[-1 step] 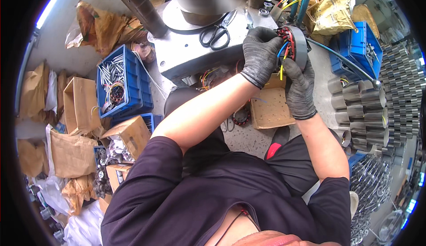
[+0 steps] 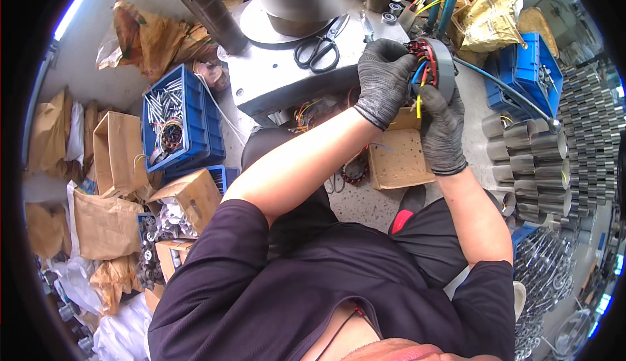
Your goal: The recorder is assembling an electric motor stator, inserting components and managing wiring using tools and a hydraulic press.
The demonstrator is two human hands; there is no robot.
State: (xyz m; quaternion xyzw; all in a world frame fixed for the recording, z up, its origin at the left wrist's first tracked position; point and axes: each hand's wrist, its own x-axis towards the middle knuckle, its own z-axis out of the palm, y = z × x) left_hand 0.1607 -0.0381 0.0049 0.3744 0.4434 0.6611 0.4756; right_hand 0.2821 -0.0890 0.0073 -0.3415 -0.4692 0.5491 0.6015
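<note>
Between my two grey-gloved hands is a motor stator (image 2: 443, 68), a grey metal ring with red winding parts inside and blue, red and yellow lead wires (image 2: 418, 99) hanging toward me. My left hand (image 2: 385, 77) is closed at its left side, fingertips pressed to the winding end; what they pinch there is partly hidden. My right hand (image 2: 443, 123) grips the ring from below and the right, its thumb beside the wires. The stator is held tilted above the floor, just off the right corner of a metal press table (image 2: 280, 81).
Black-handled scissors (image 2: 317, 55) lie on the press table before a round metal block (image 2: 297, 25). Blue bins (image 2: 187, 123) with metal shafts stand at left. A cardboard box (image 2: 399, 162) sits on the floor below my hands. Stacked metal cylinders (image 2: 521, 159) fill the right side.
The stator and my right hand have shifted very slightly to the right, and the hanging wires with them. My left hand keeps nearly the same place.
</note>
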